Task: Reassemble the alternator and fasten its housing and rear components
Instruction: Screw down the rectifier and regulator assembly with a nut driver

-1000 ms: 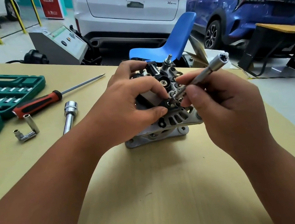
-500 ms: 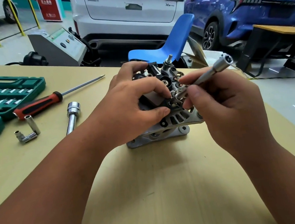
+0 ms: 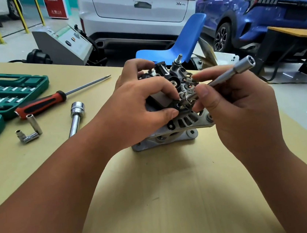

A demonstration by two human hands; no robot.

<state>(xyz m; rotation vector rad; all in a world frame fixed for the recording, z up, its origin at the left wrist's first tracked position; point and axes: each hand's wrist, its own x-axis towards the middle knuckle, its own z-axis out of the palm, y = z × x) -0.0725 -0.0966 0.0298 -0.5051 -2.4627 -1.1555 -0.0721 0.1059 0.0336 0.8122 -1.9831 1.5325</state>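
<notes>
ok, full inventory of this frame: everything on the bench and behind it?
alternator: 1, silver and black, table centre
extension bar: 1, silver, tip at alternator's rear parts
screwdriver: 1, red-black handle, table left
socket case: 1, green, open, far left
socket bar: 1, chrome, left of alternator
small sockets: 2, chrome, beside case
table: 1, tan
machine: 1, grey, behind table
chair: 1, blue, behind table
white car: 1, background
blue car: 1, background right
left hand: grips alternator
right hand: pinches extension bar

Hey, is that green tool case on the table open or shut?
Open. The case lies with its inside facing up, and rows of sockets show in its trays.
</notes>
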